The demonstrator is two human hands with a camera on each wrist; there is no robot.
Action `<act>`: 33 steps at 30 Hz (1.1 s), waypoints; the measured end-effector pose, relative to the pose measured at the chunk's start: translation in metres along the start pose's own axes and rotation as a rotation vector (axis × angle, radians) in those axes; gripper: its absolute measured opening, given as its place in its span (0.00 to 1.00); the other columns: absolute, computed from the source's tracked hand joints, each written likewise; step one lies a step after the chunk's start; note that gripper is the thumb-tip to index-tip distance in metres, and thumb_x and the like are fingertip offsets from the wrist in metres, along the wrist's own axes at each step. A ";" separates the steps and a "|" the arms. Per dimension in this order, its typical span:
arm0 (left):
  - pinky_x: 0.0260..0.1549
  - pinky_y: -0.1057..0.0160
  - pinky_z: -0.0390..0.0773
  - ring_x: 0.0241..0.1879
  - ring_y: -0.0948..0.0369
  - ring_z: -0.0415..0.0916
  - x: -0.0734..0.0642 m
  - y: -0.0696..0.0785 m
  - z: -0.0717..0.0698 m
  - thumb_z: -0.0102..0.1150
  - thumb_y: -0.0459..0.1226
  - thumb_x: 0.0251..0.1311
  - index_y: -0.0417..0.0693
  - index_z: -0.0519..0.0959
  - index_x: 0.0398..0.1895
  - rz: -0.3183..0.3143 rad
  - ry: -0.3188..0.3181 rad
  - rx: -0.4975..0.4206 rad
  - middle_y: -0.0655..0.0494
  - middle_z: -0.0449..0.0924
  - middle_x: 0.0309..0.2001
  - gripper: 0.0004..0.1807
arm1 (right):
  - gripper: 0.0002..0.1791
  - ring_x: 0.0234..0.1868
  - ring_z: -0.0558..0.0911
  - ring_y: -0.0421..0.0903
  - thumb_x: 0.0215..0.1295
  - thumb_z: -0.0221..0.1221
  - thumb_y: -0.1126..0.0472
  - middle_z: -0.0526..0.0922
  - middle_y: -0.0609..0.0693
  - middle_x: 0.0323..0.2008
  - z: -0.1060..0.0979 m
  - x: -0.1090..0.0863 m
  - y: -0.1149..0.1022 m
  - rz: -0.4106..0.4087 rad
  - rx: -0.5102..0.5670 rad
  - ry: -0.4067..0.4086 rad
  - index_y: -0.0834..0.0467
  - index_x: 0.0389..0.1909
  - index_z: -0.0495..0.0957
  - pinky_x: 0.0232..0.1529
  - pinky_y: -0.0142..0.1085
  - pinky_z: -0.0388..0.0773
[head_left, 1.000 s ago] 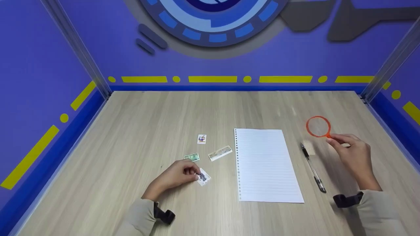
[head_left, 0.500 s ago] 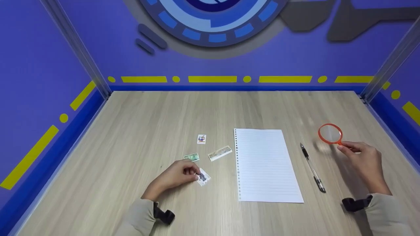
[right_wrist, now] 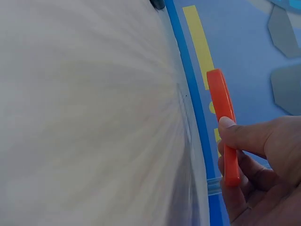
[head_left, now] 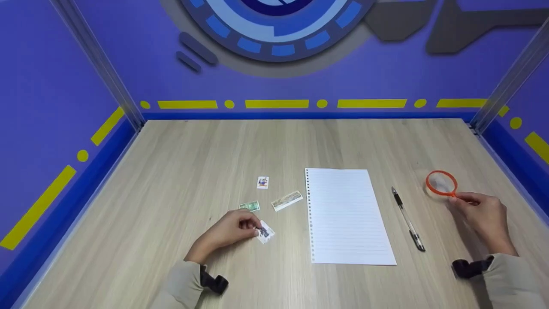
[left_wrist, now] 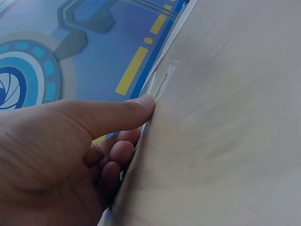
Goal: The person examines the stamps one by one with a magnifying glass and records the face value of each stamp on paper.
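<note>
My right hand [head_left: 487, 219] pinches the handle of an orange-rimmed magnifying glass [head_left: 441, 183] between thumb and fingers. The glass is held above the table at the right, and the right wrist view shows its orange frame [right_wrist: 218, 92] nearly edge-on. At the left, my left hand [head_left: 227, 231] rests on the table, thumb and forefinger pinching the left edge of a white stamp [head_left: 266, 233] with a dark figure. A green stamp [head_left: 252, 206] lies just behind that hand. Farther off are a small stamp with a coloured figure [head_left: 263, 183] and a long tan stamp [head_left: 287, 201].
A lined, hole-punched sheet of paper [head_left: 349, 216] lies at the middle right of the wooden table [head_left: 193, 163]. Between it and my right hand is a black and clear pen [head_left: 407, 219]. Blue-purple panels [head_left: 274, 88] enclose the table's back and sides.
My right hand has moved right and nearer to me with the magnifying glass, away from above the pen's tip. The left hand and the stamps have stayed in place.
</note>
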State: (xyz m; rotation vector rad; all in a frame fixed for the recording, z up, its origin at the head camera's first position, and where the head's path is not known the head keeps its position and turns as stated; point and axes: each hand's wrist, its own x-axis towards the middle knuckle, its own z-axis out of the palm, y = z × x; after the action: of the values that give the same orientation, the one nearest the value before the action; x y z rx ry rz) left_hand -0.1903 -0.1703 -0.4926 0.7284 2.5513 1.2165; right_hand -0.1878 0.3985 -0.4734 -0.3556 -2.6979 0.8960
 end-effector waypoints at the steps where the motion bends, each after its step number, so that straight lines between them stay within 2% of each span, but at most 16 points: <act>1: 0.30 0.74 0.68 0.30 0.70 0.67 0.000 0.000 0.000 0.64 0.32 0.57 0.44 0.83 0.35 -0.002 0.001 0.000 0.60 0.74 0.29 0.03 | 0.22 0.22 0.70 0.26 0.61 0.64 0.56 0.84 0.66 0.38 0.000 0.000 0.001 0.009 -0.001 -0.008 0.70 0.49 0.80 0.18 0.25 0.72; 13: 0.30 0.73 0.68 0.30 0.69 0.67 0.001 0.000 0.001 0.64 0.31 0.56 0.42 0.83 0.33 0.007 0.005 -0.005 0.58 0.75 0.28 0.03 | 0.23 0.22 0.66 0.21 0.61 0.65 0.56 0.84 0.68 0.39 -0.002 0.000 0.011 0.047 -0.042 -0.028 0.72 0.47 0.80 0.20 0.24 0.71; 18: 0.30 0.73 0.69 0.30 0.69 0.67 0.001 0.001 0.000 0.63 0.31 0.56 0.43 0.82 0.34 -0.001 0.002 -0.001 0.60 0.74 0.28 0.03 | 0.24 0.23 0.65 0.20 0.59 0.66 0.54 0.84 0.68 0.39 -0.002 -0.002 0.014 0.050 -0.041 -0.035 0.72 0.46 0.80 0.21 0.23 0.68; 25: 0.30 0.73 0.68 0.30 0.69 0.67 0.000 0.000 0.001 0.63 0.32 0.57 0.44 0.82 0.34 -0.009 0.001 0.016 0.60 0.74 0.29 0.03 | 0.25 0.23 0.65 0.20 0.60 0.65 0.54 0.84 0.68 0.39 -0.002 -0.003 0.017 0.075 -0.029 -0.075 0.73 0.47 0.79 0.21 0.24 0.70; 33: 0.30 0.72 0.69 0.31 0.68 0.67 0.000 0.001 0.001 0.63 0.31 0.57 0.45 0.82 0.33 -0.003 0.002 0.042 0.60 0.74 0.29 0.03 | 0.25 0.23 0.65 0.19 0.60 0.65 0.53 0.85 0.66 0.38 -0.004 -0.003 0.016 0.066 -0.023 -0.093 0.72 0.46 0.80 0.22 0.23 0.70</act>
State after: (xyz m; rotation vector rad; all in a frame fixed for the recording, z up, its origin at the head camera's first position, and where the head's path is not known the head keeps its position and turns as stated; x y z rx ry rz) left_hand -0.1897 -0.1686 -0.4927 0.7321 2.5858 1.1669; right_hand -0.1808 0.4124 -0.4807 -0.4200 -2.7981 0.9219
